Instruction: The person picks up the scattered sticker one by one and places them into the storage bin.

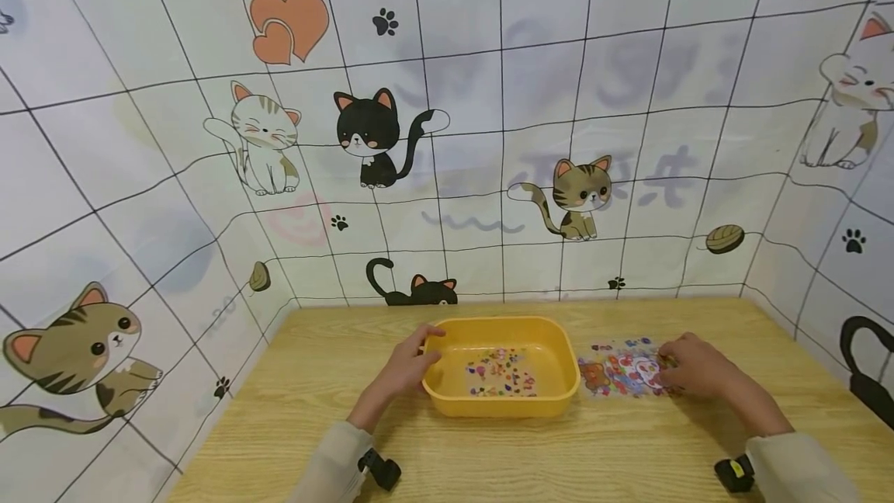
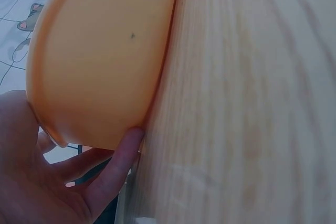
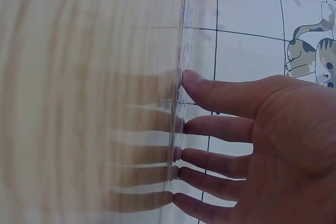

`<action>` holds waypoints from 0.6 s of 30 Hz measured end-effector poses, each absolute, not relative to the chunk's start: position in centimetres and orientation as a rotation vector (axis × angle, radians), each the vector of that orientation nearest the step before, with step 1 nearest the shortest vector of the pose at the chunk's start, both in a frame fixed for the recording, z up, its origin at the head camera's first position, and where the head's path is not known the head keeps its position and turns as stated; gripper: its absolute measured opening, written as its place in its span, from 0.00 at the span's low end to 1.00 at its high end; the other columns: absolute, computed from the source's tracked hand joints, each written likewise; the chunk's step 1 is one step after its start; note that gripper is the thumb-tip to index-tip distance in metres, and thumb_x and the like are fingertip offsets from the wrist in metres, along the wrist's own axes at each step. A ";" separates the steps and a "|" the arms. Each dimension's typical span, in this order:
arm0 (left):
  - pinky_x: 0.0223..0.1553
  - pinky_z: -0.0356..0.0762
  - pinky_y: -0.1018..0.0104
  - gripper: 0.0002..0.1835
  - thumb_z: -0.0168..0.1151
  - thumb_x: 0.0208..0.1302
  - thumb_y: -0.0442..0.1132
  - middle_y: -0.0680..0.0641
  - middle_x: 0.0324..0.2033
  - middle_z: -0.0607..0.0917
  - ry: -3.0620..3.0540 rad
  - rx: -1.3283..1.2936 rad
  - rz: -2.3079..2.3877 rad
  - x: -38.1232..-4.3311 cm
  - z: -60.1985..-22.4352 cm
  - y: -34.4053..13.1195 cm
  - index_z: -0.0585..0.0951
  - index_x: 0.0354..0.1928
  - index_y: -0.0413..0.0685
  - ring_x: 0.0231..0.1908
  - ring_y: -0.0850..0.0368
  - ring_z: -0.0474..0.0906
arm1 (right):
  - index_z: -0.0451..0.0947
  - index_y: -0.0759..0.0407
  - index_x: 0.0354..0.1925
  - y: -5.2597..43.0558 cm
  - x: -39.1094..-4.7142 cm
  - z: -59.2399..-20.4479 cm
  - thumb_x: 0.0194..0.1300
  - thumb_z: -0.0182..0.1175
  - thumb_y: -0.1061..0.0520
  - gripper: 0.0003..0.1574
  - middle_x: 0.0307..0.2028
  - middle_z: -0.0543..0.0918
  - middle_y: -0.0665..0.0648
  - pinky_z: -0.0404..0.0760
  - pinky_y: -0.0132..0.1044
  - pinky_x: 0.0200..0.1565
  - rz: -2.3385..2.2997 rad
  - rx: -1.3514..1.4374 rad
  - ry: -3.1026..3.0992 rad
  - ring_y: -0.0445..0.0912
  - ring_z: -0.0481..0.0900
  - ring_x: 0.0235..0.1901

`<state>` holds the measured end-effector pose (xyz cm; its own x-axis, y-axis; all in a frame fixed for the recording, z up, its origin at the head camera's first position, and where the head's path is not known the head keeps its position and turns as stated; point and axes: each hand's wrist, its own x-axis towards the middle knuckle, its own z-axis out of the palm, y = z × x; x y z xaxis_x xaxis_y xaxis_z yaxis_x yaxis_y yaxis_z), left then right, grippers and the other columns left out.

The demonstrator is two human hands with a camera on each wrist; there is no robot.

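A yellow plastic basin [image 1: 499, 407] stands on the wooden table, with many small multicoloured bits or prints [image 1: 499, 372] on its floor. My left hand [image 1: 405, 363] holds the basin's left end, its thumb at the rim; the left wrist view shows fingers against the outer wall [image 2: 105, 66]. Just right of the basin lies a flat, clear, shiny sheet or pouch [image 1: 625, 371] with colourful cartoon figures, among them a brown bear. My right hand [image 1: 701, 367] touches the sheet's right end. In the right wrist view its spread, nearly straight fingertips [image 3: 191, 77] meet the sheet's edge-on surface.
The light wooden table [image 1: 335, 348] backs onto a white wall covering [image 1: 461, 254] with grid lines and cartoon cats. Similar side walls rise at left and right. A small black camera [image 1: 380, 470] sits on the left wrist, another camera [image 1: 735, 474] on the right.
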<state>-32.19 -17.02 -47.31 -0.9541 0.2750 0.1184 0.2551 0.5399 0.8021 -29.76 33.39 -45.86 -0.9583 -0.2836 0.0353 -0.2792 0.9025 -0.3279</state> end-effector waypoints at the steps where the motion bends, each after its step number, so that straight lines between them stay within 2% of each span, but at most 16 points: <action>1: 0.34 0.82 0.62 0.18 0.57 0.74 0.38 0.38 0.65 0.78 2.735 0.464 1.420 -32.2 -47.3 -17.0 0.77 0.63 0.53 0.45 0.48 0.79 | 0.82 0.62 0.39 33.4 -29.8 -45.9 0.61 0.71 0.54 0.13 0.41 0.81 0.62 0.74 0.48 0.39 -0.525 -0.450 3.050 0.55 0.74 0.42; 8: 0.34 0.82 0.62 0.19 0.56 0.74 0.38 0.38 0.66 0.78 2.725 0.466 1.428 -32.1 -47.3 -17.0 0.76 0.64 0.52 0.46 0.48 0.79 | 0.82 0.70 0.45 33.5 -29.8 -45.9 0.61 0.71 0.55 0.21 0.44 0.81 0.67 0.79 0.54 0.42 -0.531 -0.448 3.047 0.59 0.77 0.44; 18: 0.44 0.80 0.57 0.18 0.56 0.74 0.39 0.38 0.66 0.78 2.757 0.468 1.398 -32.2 -47.3 -16.8 0.77 0.64 0.54 0.49 0.47 0.78 | 0.82 0.72 0.45 33.3 -29.4 -45.5 0.61 0.70 0.57 0.20 0.42 0.81 0.66 0.79 0.53 0.42 -0.521 -0.469 3.058 0.58 0.76 0.42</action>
<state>-32.20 -16.85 -47.32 -0.9551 0.2707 0.1204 0.2571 0.5553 0.7909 -29.44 33.32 -45.45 -0.9553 -0.2920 0.0457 -0.2906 0.9001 -0.3245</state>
